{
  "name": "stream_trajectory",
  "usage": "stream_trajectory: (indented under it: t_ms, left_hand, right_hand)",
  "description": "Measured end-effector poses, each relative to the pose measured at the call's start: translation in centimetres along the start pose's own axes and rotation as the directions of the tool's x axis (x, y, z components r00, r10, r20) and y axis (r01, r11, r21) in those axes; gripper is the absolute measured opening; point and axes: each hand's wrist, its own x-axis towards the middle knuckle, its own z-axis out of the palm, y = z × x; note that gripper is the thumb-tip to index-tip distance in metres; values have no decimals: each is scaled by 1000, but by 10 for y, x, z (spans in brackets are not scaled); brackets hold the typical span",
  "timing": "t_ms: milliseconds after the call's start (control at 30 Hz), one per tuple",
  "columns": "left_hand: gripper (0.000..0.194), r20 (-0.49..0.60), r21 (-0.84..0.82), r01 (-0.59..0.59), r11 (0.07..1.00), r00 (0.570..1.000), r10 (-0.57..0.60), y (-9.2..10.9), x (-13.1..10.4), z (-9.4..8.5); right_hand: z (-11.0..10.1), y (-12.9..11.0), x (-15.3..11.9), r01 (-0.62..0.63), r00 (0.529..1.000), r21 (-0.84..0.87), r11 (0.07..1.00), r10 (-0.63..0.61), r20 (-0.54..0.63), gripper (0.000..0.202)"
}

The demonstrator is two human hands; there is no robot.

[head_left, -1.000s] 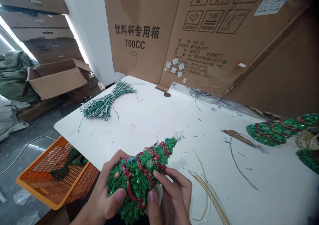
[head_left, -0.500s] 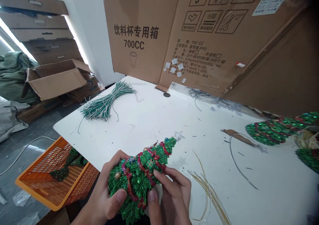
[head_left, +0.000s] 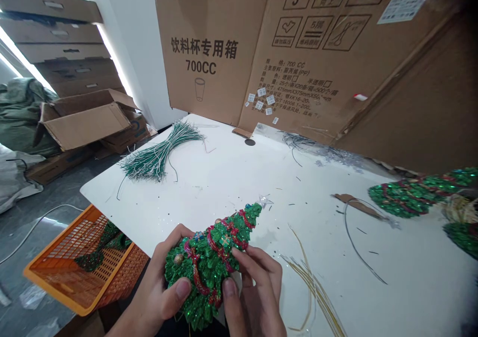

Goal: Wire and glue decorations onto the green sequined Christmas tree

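Note:
Between my two hands, over the front edge of the table, is a glittery green miniature Christmas tree [head_left: 209, 265] with red garlands, small baubles and a clear star at its tip. It lies tilted, tip pointing up and to the right. My left hand [head_left: 164, 282] grips its wide base end, thumb on the near side. My right hand [head_left: 254, 287] has thumb and fingers closed on the lower right side of the tree. What the right fingertips pinch behind the branches is partly hidden.
On the white table [head_left: 231, 172] lie a bundle of green wires [head_left: 164, 150], gold wires [head_left: 317, 292] and a curved grey wire [head_left: 354, 247]. More decorated trees [head_left: 407, 197] lie at right. An orange basket [head_left: 85, 262] stands below the left edge. Cardboard [head_left: 224, 8] walls the back.
The tree has turned slightly in my hands, and its star tip has shifted a little left. My right hand has moved slightly with it.

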Motion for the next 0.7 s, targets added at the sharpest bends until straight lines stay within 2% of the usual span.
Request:
stream_trajectory:
  t_ms: [133,333,433,700]
  left_hand:
    - [69,25,-11,-12,1000,1000,12,2,1,2]
    - [79,-100,-11,-66,998,993,64,-12,-5,-1]
    - [82,-99,-34,-76,996,992,73,-15,-6,-1]
    - [83,-107,-26,-49,998,993,46,-9,-6,0]
  right_hand:
    - [0,-3,1,-4,1000,-17,1000,4,1,28]
    - [0,-1,-1,78,997,-88,993,-80,-19,25]
    - [1,-1,-2,93,995,-119,989,-97,-31,24]
    - [1,0,-1,118,992,-158,980,-124,-27,21]
